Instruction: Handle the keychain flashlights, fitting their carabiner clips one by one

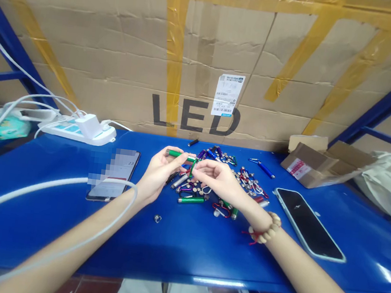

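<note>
My left hand (158, 173) is closed around a small green keychain flashlight (180, 155), held level above the blue table (183, 245). My right hand (218, 178) pinches the flashlight's right end with thumb and fingertips, where a green carabiner clip (192, 167) hangs down. Right under and behind both hands lies a pile of small keychain flashlights (227, 181) in green, blue, red and silver with clips. One green flashlight (192, 200) lies loose near my left wrist. A tiny silver part (157, 218) sits alone on the table in front of my left forearm.
A phone with a lit screen (113, 174) lies left of my hands, a dark phone (309, 223) to the right. A white power strip (79, 130) with cables sits at the back left. An open cardboard box (321, 166) and a white bag (390, 184) stand right.
</note>
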`<state>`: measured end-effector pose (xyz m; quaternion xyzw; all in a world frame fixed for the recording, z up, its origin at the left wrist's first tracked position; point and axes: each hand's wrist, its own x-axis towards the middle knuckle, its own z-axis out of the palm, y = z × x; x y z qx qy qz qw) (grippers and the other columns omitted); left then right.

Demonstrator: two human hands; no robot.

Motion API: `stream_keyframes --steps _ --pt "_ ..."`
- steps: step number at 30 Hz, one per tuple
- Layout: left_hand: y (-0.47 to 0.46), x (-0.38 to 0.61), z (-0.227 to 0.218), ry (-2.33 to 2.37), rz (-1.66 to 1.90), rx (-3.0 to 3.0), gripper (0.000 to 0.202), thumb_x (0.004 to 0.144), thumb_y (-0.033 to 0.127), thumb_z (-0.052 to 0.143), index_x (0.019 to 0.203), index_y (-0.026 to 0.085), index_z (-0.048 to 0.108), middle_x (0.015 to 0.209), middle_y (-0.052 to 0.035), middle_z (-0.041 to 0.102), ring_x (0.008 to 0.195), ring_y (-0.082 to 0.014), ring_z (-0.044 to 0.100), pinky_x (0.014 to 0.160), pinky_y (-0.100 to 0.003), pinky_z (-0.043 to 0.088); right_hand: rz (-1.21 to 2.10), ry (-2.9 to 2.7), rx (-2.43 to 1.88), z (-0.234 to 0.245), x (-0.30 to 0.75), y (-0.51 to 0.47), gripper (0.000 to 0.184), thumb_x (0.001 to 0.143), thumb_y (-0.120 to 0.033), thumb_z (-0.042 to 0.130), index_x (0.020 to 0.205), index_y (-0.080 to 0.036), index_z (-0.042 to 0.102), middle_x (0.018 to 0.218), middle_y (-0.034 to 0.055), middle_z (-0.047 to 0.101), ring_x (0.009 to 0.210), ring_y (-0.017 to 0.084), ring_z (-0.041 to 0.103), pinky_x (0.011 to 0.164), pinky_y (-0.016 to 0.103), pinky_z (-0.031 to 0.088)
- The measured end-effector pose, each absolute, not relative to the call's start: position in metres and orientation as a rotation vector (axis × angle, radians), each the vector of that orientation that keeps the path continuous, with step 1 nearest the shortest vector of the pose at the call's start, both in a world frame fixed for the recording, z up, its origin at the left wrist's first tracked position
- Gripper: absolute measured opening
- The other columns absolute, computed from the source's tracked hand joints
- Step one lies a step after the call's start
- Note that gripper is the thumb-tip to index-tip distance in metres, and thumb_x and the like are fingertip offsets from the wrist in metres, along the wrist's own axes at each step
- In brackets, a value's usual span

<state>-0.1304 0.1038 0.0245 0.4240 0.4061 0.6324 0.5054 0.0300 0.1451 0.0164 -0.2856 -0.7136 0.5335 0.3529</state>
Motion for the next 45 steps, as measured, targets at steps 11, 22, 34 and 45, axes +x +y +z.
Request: stream_keyframes --steps 11,22,34,45 --pt "0.104 -0.134 0.023 1.116 1.257 1.348 0.032 0.074 0.032 0.067 0.096 0.017 0.051 0.065 0.0026 0.062 0.053 -0.0083 0.056 0.051 -0.019 0.044 1.343 -1.636 -0.805 0.026 0.034 0.15 0.025 0.074 -0.035 0.068 0.087 -0.013 0.066 0.063 -0.0005 0.065 0.053 0.008 0.058 0.051 0.019 0.048" --pt "0.108 -0.135 0.014 1.204 1.101 1.464 0.029 0.083 0.04 0.05 0.091 0.012 0.055 0.041 0.0109 0.028 0.036 -0.0038 0.023 0.038 -0.017 0.017 0.722 -2.022 -0.751 0.016 0.033 0.146 0.021 0.072 -0.031 0.07 0.082 -0.014 0.072 0.069 0.0041 0.066 0.058 0.011 0.057 0.05 0.022 0.045" --pt "0.105 -0.134 0.016 1.334 1.135 1.569 0.026 0.084 0.039 0.05 0.094 0.016 0.055 0.048 0.0072 0.04 0.042 -0.0058 0.033 0.042 -0.017 0.024 1.103 -1.79 -0.945 0.021 0.037 0.15 0.029 0.074 -0.035 0.065 0.092 -0.013 0.071 0.067 0.0037 0.069 0.051 0.011 0.058 0.051 0.024 0.05" --pt "0.101 -0.135 0.021 1.324 1.097 1.56 0.035 0.078 0.047 0.054 0.066 0.014 0.058 0.04 0.0062 0.036 0.037 -0.0058 0.029 0.04 -0.02 0.019 0.572 -2.211 -0.677 0.012 0.036 0.151 0.029 0.079 -0.035 0.063 0.1 -0.016 0.071 0.073 0.0044 0.066 0.057 0.012 0.054 0.053 0.025 0.046"
